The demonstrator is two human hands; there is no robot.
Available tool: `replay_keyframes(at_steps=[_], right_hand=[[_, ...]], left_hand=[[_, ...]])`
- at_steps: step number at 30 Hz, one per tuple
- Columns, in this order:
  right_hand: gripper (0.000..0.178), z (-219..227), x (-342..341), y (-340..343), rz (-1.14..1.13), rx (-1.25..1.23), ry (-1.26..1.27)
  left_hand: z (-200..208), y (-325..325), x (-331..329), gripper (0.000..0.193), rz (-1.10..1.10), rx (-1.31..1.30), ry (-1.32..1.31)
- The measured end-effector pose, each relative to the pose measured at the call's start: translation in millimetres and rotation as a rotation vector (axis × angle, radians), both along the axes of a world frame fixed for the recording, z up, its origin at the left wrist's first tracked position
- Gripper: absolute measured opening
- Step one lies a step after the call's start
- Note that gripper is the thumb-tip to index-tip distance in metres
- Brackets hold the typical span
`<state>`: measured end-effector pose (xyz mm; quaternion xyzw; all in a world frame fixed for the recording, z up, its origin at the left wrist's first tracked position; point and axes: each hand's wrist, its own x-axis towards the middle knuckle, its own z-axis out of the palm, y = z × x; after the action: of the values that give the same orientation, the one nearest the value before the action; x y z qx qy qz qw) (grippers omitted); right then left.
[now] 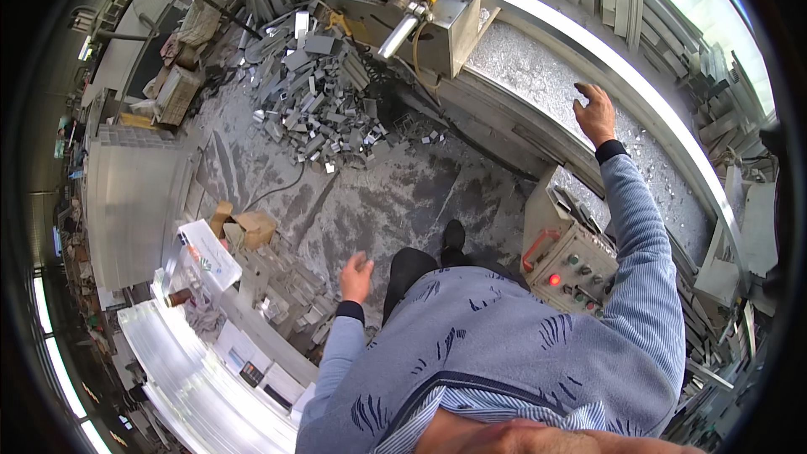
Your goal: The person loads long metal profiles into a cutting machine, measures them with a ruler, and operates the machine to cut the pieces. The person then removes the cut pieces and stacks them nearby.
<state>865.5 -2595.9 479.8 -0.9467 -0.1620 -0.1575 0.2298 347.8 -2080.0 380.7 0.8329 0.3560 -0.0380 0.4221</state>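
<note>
Basically, long metal bar (605, 50) lies along the far side of the bench (521, 59), long axis running from upper centre by the metal machine housing (435, 40) down toward the lower right; its bow fits the lens bend. Right hand (595, 115) is over the bench, just beside the bar, fingers toward upper left; grip released, loosely curled, nothing in it. Can't tell if it touches the bench. Silvery chips (538, 71) cover much of the bench top. Housing carries a yellow-capped cylinder (405, 29), slanting down-left. Nearer the body: control panel (580, 254), red button (554, 280) lit. Left hand (356, 279) well apart from the bar, above the floor (361, 202), grip released, nothing held. Offcut pile (315, 105) on floor, upper left of centre. Lower left: white box (210, 262), stacked pale profiles (181, 361).
</note>
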Motion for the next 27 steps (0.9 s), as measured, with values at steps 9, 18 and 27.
replay_keyframes(at_steps=[9,18,27], right_hand=[[0.096,23,140,-2,-0.292,-0.479,0.028],[0.065,10,200,-21,-0.203,-0.455,0.209],[0.059,12,201,-10,-0.223,-0.503,0.199]], left_hand=[[140,53,374,0.035,-0.355,0.099,-0.468],[121,80,744,0.041,-0.609,0.181,-0.773],[65,59,869,0.053,-0.81,0.234,-0.801]])
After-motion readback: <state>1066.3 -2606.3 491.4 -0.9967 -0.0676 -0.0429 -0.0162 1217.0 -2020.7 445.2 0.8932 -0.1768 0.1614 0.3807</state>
